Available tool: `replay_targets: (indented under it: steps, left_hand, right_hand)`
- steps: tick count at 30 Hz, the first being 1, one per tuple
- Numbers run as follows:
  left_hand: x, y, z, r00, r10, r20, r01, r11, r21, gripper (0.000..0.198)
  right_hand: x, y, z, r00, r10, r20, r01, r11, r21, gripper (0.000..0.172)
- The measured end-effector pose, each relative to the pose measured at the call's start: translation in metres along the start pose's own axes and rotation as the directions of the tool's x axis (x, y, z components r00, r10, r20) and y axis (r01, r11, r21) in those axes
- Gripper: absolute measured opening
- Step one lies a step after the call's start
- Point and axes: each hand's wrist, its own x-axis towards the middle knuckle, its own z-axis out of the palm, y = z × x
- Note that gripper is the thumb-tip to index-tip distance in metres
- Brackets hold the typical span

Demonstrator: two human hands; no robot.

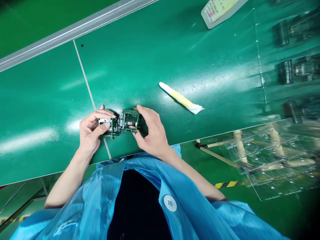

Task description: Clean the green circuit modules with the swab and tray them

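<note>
Near the front edge of the green table, I hold two small circuit board assemblies close together. My left hand (91,131) is closed around the left circuit board assembly (110,128), thumb on its front and fingers along its top. The right circuit board assembly (130,119) sits between the thumb and index finger of my right hand (152,131). Green boards and dark parts show on both. Their inner sides lie side by side, and I cannot tell whether they are joined.
On the green table (50,100) lies a rolled white and yellow wrapper (181,98). A labelled white container (220,11) stands at the back. Clear trays with dark parts (287,71) are at the right. More clear plastic trays (272,163) sit lower, beside the table's edge.
</note>
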Motion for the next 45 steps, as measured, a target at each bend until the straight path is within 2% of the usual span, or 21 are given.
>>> replay_targets:
  steps: [3, 8, 11, 13, 16, 18, 21, 25, 31, 34, 37, 40, 42, 44, 45]
  left_hand:
    - [0.000, 0.000, 0.000, 0.999, 0.014, 0.029, -0.014, 1.000, 0.018, 0.009]
    - [0.001, -0.002, -0.001, 0.996, 0.053, 0.065, -0.054, 0.998, 0.014, 0.008]
    - [0.002, -0.003, -0.005, 0.991, 0.045, 0.127, -0.049, 0.999, 0.024, 0.007]
    - [0.002, 0.000, -0.010, 0.983, 0.045, 0.177, -0.053, 0.998, 0.040, 0.018]
    - [-0.001, 0.014, -0.013, 0.974, 0.091, 0.208, -0.100, 0.995, 0.029, 0.040]
    - [-0.003, 0.028, -0.009, 0.966, 0.123, 0.229, -0.133, 0.991, 0.027, 0.047]
    - [-0.005, 0.051, 0.002, 0.956, 0.101, 0.277, -0.129, 0.988, 0.084, 0.050]
    - [-0.004, 0.069, 0.019, 0.956, 0.078, 0.284, -0.117, 0.986, 0.123, 0.046]
    - [-0.003, 0.067, 0.029, 0.985, 0.052, 0.167, -0.051, 0.999, -0.012, 0.016]
    - [-0.006, 0.067, 0.031, 0.987, 0.060, 0.148, -0.055, 0.998, -0.035, 0.016]
    - [-0.007, 0.071, 0.030, 0.979, 0.092, 0.181, -0.093, 0.996, -0.004, 0.020]
    - [-0.006, 0.077, 0.021, 0.969, 0.085, 0.233, -0.111, 0.988, 0.104, 0.024]
    - [-0.006, 0.078, 0.004, 0.965, 0.145, 0.216, -0.184, 0.968, 0.172, 0.031]
    - [-0.010, 0.072, -0.020, 0.954, 0.247, 0.172, -0.280, 0.938, 0.204, 0.039]
    - [-0.012, 0.067, -0.033, 0.953, 0.259, 0.158, -0.290, 0.931, 0.223, 0.042]
  right_hand:
    - [0.000, -0.001, -0.001, 1.000, 0.022, 0.019, -0.022, 1.000, 0.008, 0.069]
    - [0.002, -0.004, -0.003, 1.000, -0.025, 0.018, 0.024, 0.998, 0.063, 0.074]
    - [0.001, -0.003, -0.002, 0.998, -0.019, 0.051, 0.015, 0.997, 0.082, 0.078]
    - [-0.001, -0.002, -0.003, 0.997, -0.006, 0.074, -0.002, 0.994, 0.106, 0.077]
    - [-0.002, -0.006, -0.008, 0.996, 0.039, 0.081, -0.051, 0.987, 0.155, 0.067]
    - [0.000, -0.014, -0.014, 0.997, 0.056, 0.053, -0.065, 0.979, 0.192, 0.063]
    - [0.006, -0.030, -0.024, 1.000, -0.013, -0.016, 0.016, 0.969, 0.247, 0.066]
    - [0.015, -0.046, -0.030, 0.991, -0.104, -0.088, 0.124, 0.959, 0.254, 0.076]
    - [0.016, -0.048, -0.026, 0.978, -0.156, -0.138, 0.184, 0.958, 0.220, 0.073]
    - [0.016, -0.047, -0.026, 0.976, -0.177, -0.127, 0.200, 0.959, 0.203, 0.070]
    - [0.017, -0.046, -0.028, 0.966, -0.229, -0.122, 0.251, 0.942, 0.224, 0.067]
    - [0.016, -0.040, -0.032, 0.961, -0.257, -0.101, 0.275, 0.925, 0.264, 0.066]
    - [0.013, -0.033, -0.036, 0.967, -0.242, -0.082, 0.255, 0.929, 0.268, 0.065]
    - [0.007, -0.023, -0.042, 0.986, -0.159, -0.044, 0.165, 0.958, 0.234, 0.066]
    - [0.003, -0.018, -0.044, 0.995, -0.099, -0.011, 0.099, 0.974, 0.205, 0.068]
